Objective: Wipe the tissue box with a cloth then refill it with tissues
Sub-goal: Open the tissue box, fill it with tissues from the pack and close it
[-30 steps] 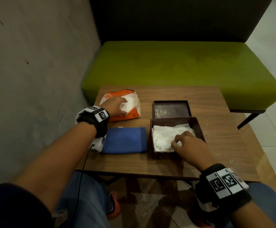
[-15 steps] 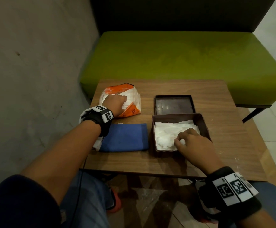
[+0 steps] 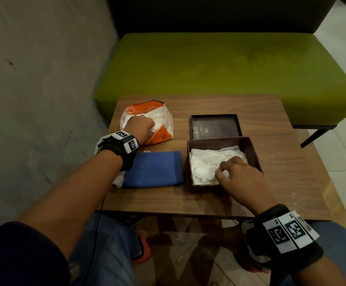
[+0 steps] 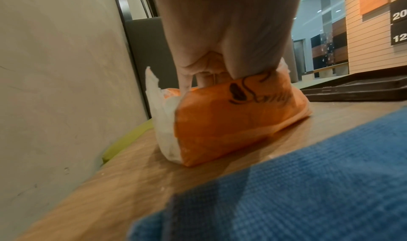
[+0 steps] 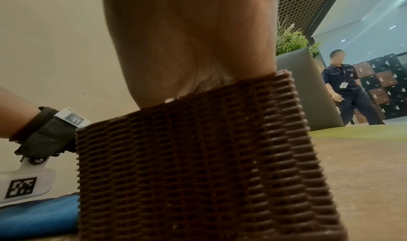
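Note:
The brown woven tissue box [image 3: 254, 152] stands open on the table with white tissues [image 3: 206, 162] lying in it. My right hand [image 3: 222, 171] reaches into it, thumb and forefinger curled on the top tissues. In the right wrist view only the palm and the box wall [image 5: 198, 166] show. The orange tissue pack [image 3: 162, 136] lies at the back left. My left hand [image 3: 150, 127] is a fist in the pack's torn top, its fingers [image 4: 187, 81] curled round the tissues inside. The folded blue cloth [image 3: 153, 169] lies flat between pack and table edge.
The box lid [image 3: 215, 126] lies upside down just behind the box. The small wooden table [image 3: 281, 182] stands against a green bench [image 3: 219, 65], with a grey wall [image 3: 33, 89] on the left. A person [image 5: 345, 88] stands far off at the right.
My left hand's fingers have curled from an outstretched reach into a fist inside the pack. The right hand stays in the box on the tissues.

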The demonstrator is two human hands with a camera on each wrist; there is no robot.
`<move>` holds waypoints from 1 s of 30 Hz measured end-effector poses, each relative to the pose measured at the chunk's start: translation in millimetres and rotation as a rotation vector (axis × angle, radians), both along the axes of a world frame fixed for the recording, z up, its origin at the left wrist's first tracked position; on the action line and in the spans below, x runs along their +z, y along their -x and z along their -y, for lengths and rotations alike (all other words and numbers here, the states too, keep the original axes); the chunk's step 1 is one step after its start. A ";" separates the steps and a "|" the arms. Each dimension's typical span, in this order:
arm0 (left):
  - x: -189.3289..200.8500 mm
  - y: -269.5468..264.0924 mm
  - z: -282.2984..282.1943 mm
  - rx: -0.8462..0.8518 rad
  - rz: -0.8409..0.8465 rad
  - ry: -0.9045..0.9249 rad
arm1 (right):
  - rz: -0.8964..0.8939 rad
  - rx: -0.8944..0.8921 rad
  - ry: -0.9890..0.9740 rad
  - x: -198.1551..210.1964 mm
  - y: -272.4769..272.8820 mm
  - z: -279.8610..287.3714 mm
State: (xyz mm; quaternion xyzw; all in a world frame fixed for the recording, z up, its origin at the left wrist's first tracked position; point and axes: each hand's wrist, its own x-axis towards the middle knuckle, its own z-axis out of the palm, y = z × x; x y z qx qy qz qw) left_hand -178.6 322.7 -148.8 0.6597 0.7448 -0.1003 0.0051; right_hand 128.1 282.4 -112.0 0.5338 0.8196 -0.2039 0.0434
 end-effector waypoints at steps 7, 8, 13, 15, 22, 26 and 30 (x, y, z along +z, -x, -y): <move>-4.4 -8.0 -2.7 0.041 -0.009 0.008 | -0.001 0.002 -0.011 -1.5 -0.4 0.0; -4.6 -6.5 -2.3 0.048 0.018 -0.007 | -0.001 0.000 -0.013 -1.7 -0.8 0.2; 5.1 11.4 -0.7 0.040 0.268 -0.085 | -0.001 0.011 -0.012 -2.0 -0.5 -0.5; 11.9 17.0 0.4 0.036 0.318 -0.075 | -0.001 0.011 -0.017 -1.7 -0.4 -0.3; 15.3 26.7 1.7 0.014 0.274 -0.155 | -0.007 0.021 -0.013 -1.4 -1.8 0.0; 25.7 25.2 2.1 -0.098 0.193 -0.137 | 0.003 0.001 0.009 1.3 -0.4 0.4; 29.0 21.2 4.1 -0.142 0.135 -0.106 | 0.006 0.035 -0.098 23.6 21.1 6.8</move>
